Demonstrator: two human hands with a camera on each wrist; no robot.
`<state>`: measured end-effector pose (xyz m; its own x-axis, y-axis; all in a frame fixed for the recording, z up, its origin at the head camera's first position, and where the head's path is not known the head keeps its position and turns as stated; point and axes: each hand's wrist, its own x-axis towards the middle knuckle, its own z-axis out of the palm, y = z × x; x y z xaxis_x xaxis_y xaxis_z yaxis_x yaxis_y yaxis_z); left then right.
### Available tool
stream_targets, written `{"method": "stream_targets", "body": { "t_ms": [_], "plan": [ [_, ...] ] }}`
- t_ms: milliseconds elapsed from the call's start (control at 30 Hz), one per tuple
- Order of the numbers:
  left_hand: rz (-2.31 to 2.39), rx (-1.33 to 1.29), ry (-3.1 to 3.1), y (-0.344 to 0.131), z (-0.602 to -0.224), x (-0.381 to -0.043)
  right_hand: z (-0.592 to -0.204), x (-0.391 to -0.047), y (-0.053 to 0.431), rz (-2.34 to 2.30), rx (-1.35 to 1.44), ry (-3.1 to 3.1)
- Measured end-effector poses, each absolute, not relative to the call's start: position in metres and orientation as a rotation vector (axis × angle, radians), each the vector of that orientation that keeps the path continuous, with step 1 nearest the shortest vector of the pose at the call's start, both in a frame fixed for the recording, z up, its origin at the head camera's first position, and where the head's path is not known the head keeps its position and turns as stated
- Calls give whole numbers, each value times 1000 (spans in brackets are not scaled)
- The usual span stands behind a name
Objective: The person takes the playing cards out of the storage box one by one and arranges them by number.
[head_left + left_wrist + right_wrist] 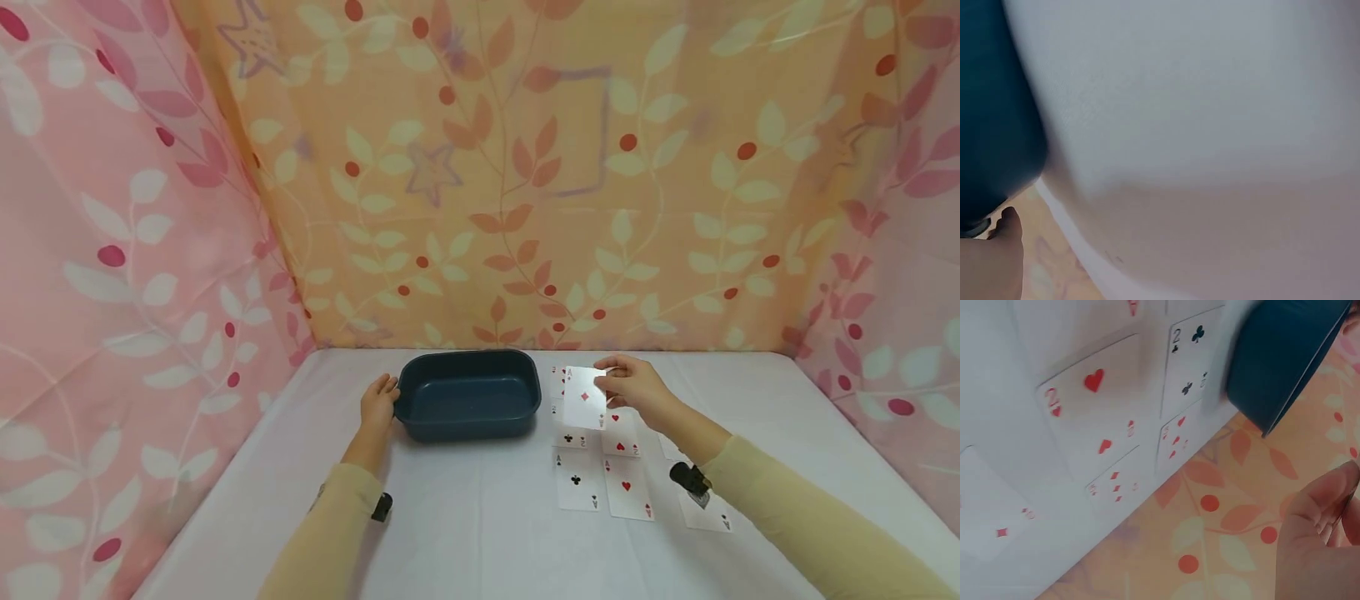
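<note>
A dark blue rectangular basin (468,417) stands on the white-covered table. My left hand (378,402) grips its left end at the rim; in the left wrist view the thumb (1009,228) shows beside the basin's wall. To the right of the basin my right hand (633,387) pinches an ace of diamonds (583,412) by its right edge, held face up above other laid-out cards. Below it lie the two of clubs (1186,365) and the two of hearts (1094,412). Nearer me are the ace of clubs (576,482) and the ace of hearts (627,487).
A black ace (708,515) lies farther right, partly under the right forearm. In the right wrist view, a two of diamonds (991,512) and threes, one of diamonds (1116,481), lie near the table's far edge. Patterned cloth walls (480,167) enclose the table.
</note>
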<state>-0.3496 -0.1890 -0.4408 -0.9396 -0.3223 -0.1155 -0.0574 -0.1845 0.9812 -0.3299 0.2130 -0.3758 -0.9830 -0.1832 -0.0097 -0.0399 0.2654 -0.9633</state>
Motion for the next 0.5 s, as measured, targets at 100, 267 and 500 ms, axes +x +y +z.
{"method": "stream_targets", "body": {
  "t_ms": [100,267,500],
  "plan": [
    [-2248,431,-1914,-189,-440,-346,-378,-325,226,-1835,-176,2417],
    [-2233,420,-1969,-192,-438,-339,-381,-315,245,-1823,-104,2436],
    [-2276,360,-1990,-196,-432,-334,-388,-303,274,-1831,-4,2456]
  ]
}}
